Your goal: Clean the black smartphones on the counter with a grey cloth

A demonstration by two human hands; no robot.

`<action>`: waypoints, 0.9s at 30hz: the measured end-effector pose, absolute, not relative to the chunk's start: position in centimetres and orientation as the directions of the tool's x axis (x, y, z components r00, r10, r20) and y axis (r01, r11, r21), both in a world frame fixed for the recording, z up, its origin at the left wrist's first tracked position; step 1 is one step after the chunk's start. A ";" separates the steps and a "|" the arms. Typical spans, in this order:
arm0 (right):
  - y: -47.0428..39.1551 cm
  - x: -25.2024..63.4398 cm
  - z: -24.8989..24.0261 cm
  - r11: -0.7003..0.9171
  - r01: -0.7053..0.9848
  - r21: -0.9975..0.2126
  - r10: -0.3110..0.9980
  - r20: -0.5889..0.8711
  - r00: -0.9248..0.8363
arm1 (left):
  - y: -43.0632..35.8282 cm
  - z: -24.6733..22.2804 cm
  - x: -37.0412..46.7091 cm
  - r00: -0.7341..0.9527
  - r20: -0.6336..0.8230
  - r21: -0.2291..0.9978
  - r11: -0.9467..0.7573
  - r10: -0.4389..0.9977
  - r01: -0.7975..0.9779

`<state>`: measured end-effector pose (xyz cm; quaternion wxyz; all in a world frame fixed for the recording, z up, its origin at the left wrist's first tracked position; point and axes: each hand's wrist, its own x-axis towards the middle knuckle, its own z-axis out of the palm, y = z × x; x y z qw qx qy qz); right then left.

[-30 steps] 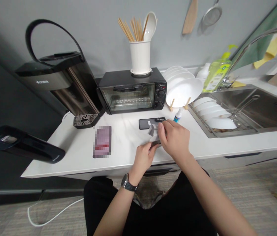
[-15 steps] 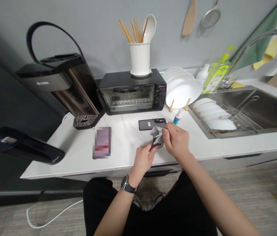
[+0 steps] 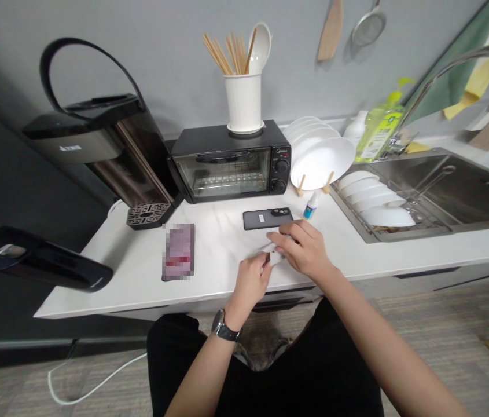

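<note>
My left hand [image 3: 252, 284], with a watch [image 3: 223, 327] on its wrist, is closed round a thin dark flat object [image 3: 267, 259], mostly hidden by my fingers. My right hand [image 3: 302, 246] presses a light grey cloth [image 3: 275, 256] against that object, its fingers bent over the top. Both hands meet above the counter's front edge. Just beyond them lies a dark phone [image 3: 265, 218] or phone case with a small white label. A small spray bottle [image 3: 311, 207] with a blue label stands behind my right hand.
A blurred-out purple item [image 3: 179, 250] lies on the white counter [image 3: 218, 260], left of my hands. Behind stand a water dispenser [image 3: 109, 156], a toaster oven [image 3: 231, 168] bearing a chopstick holder [image 3: 244, 104], and racked plates [image 3: 322, 159]. At right is a sink [image 3: 465, 185] with bowls [image 3: 372, 194].
My right hand has shifted slightly left and down over the held object, its fingers now reaching across the top. The cloth lies flatter, and more of the spray bottle shows.
</note>
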<state>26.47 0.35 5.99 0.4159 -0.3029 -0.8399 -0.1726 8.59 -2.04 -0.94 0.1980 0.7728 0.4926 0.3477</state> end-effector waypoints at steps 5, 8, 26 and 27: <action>-1.4 24.2 8.1 0.457 0.857 -0.237 0.660 0.736 -0.148 | -2.2 -0.7 8.6 0.278 0.339 0.699 -0.439 0.899 0.564; -2.2 22.1 9.8 0.365 0.919 -0.150 0.707 0.687 -0.168 | -2.0 -1.0 8.5 0.284 0.312 0.648 -0.422 0.907 0.634; -1.2 25.4 6.1 0.411 0.808 -0.421 0.539 0.827 0.157 | -1.8 0.3 9.3 0.220 0.373 0.812 -0.432 0.901 0.393; -1.2 25.5 5.9 0.419 0.811 -0.408 0.536 0.832 0.141 | -1.9 0.3 9.3 0.207 0.356 0.826 -0.410 0.911 0.386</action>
